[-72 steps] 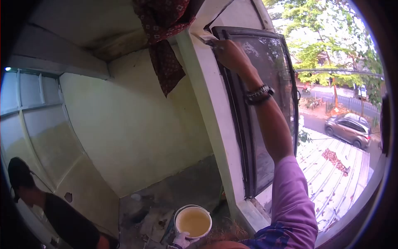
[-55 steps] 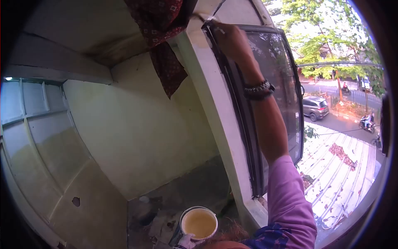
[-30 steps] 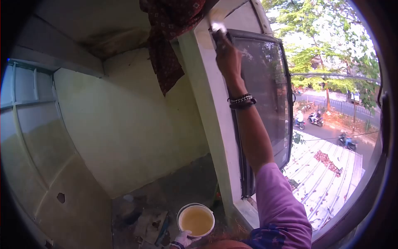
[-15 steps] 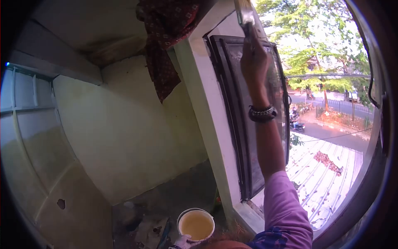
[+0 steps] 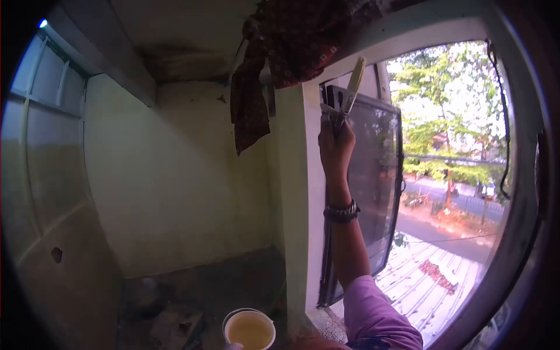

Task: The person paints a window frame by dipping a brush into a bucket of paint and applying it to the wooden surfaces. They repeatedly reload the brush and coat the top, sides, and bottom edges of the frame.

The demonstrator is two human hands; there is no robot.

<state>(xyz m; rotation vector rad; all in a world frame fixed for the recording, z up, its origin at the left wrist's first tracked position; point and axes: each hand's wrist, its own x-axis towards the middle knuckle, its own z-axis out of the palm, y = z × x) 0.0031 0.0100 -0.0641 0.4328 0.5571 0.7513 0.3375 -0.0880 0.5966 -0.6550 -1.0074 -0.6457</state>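
My right hand point(image 5: 336, 153), with a dark bracelet at the wrist, is raised in front of the open window sash. Its fingers are closed around the handle of a paintbrush point(image 5: 350, 95), whose pale bristles point up near the top of the window frame point(image 5: 402, 32). Low in view stands a white bucket point(image 5: 271, 328) holding yellowish liquid. Only the fingertips of my left hand point(image 5: 235, 346) show, gripping the bucket's near rim; the rest of that hand is cut off by the lower edge.
A dark-framed glass sash point(image 5: 376, 175) is swung outward. Patterned dark red cloth point(image 5: 251, 105) hangs from above, left of the window. Outside are a corrugated roof point(image 5: 408, 280), trees point(image 5: 431, 122) and a road. Plain walls point(image 5: 181, 192) enclose a dark floor point(image 5: 227, 280).
My right hand and the brush have come down and left in view, and the brush now leans to the right. The view has shifted; the bucket appears lower and further left.
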